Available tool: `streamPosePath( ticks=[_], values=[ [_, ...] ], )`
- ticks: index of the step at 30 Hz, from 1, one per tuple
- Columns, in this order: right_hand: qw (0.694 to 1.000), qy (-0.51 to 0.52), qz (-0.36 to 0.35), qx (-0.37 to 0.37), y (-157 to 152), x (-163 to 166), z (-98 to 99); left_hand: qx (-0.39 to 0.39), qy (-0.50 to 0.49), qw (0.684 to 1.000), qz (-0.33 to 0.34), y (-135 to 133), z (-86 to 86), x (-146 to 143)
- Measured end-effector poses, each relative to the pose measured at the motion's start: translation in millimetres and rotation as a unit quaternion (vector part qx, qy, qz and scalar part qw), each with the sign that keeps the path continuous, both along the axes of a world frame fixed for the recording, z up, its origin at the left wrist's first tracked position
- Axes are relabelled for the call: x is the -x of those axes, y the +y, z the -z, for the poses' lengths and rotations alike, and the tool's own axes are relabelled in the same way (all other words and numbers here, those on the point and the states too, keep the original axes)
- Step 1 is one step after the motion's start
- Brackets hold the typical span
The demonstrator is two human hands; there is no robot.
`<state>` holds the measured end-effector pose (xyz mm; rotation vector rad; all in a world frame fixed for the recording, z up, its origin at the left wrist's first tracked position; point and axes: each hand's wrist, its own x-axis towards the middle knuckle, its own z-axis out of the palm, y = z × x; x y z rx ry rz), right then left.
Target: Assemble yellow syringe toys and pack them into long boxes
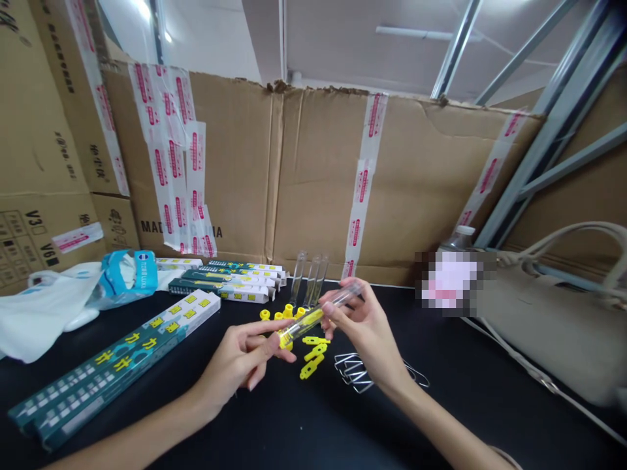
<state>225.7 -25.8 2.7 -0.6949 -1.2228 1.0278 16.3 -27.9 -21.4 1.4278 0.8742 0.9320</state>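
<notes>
A clear plastic tube [345,297] is held at a slant between my two hands, with a yellow piece inside it. My left hand [245,352] pinches the yellow cap at its lower left end. Around the tube's upper part, the fingers of my right hand [362,320] are closed. Below it on the black table lie several flat yellow pieces [313,352]. Yellow caps [289,312] are grouped just behind the tube. Several bent metal wire hooks [353,373] rest beside my right wrist, which partly hides them.
More clear tubes [313,277] stand upright at the back. Long green-and-white boxes [122,359] lie at left, with smaller boxes [230,284] behind. A blue tissue pack [128,274] sits far left. At right are a bottle [460,238] and a beige handbag [548,326]. Cardboard [313,170] walls the back.
</notes>
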Motion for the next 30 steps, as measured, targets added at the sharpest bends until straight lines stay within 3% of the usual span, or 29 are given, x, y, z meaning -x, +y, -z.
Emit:
streamPosePath(
  ticks=[8, 14, 16, 23, 27, 30],
  values=[
    [0.994, 0.051, -0.093, 0.036, -7, -7, 6.1, -0.023, 0.011, 1.0, -0.014, 0, -5.2, 7],
    [0.994, 0.081, -0.051, 0.057, -3, -20, 2.5, -0.016, -0.003, 0.995, 0.101, 1, -13.1, 8],
    [0.992, 0.097, -0.046, 0.068, 1, -24, 4.1, -0.014, 0.0, 0.994, 0.11, 2, -14.4, 6],
    [0.989, 0.119, -0.053, 0.069, 1, -25, 6.2, -0.006, 0.062, 0.998, -0.009, 16, -8.8, 1],
    [0.993, 0.106, -0.022, 0.052, -1, -24, 5.2, 0.009, 0.124, 0.991, -0.04, 14, -7.8, 2],
    [0.993, 0.109, 0.005, 0.051, 0, -24, 6.8, 0.012, 0.108, 0.993, -0.044, 12, -9.1, 2]
  ],
)
